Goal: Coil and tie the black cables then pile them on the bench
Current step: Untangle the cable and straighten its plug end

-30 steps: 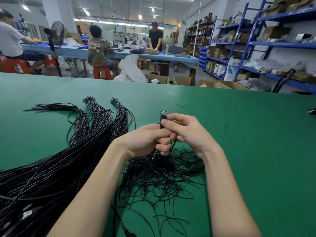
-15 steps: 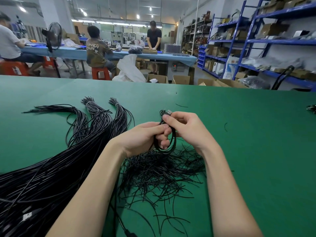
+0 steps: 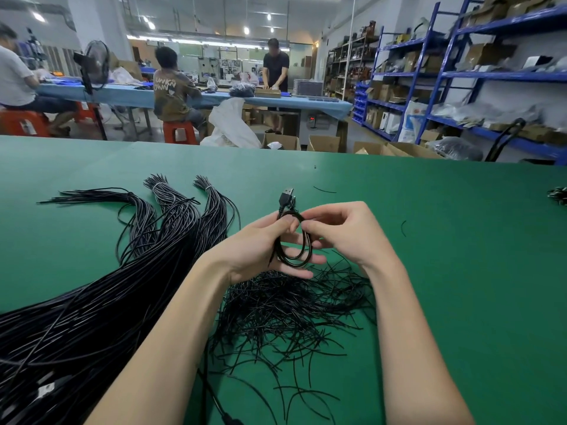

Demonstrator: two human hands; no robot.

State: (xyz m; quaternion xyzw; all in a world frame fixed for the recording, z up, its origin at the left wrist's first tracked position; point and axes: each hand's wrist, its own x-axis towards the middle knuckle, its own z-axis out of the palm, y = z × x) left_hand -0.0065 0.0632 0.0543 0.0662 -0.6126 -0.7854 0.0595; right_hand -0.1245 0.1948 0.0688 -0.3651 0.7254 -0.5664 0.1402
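The person is holding a small coil (image 3: 294, 240) of black cable up over the green bench (image 3: 460, 271), at the middle of the scene, with its USB plug (image 3: 287, 196) sticking up on the far side. The left hand (image 3: 260, 250) is pinching the top of the loops between thumb and forefinger while its lower fingers are lying straight beneath them; the right hand (image 3: 340, 233) is curling its fingertips onto the coil's right side. I'd say the coiling is nearly finished and the tying is coming up: that calls for freeing the right hand to pick one tie from the scattered heap of thin ties (image 3: 291, 308) lying just below, while the left is keeping the loops from springing open. The uncoiled cables (image 3: 92, 317) are fanning across the near left, running off the frame edge. Whether a tie is already pinched in the right fingers is hidden. A small dark heap (image 3: 558, 196) at the far right edge is cut off and hard to identify.
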